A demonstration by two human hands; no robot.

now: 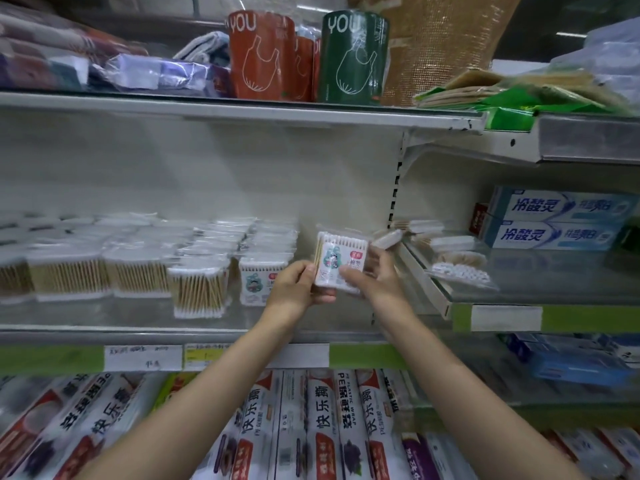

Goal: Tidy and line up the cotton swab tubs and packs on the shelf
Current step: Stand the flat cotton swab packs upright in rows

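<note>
"YOU" on orange roll [261,55]

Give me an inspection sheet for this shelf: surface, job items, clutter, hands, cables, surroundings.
Surface: metal shelf, green price strip along its front.
Job's things: cotton swab tubs in rows; one tub stands forward of the line; labelled swab pack lifted.
Clutter: loose swab packs jumbled on the right-hand shelf.
Hands: left hand and right hand both grip the lifted pack.
Cables: nothing seen.
Surroundings: toothpaste boxes, plastic wrap boxes below.
</note>
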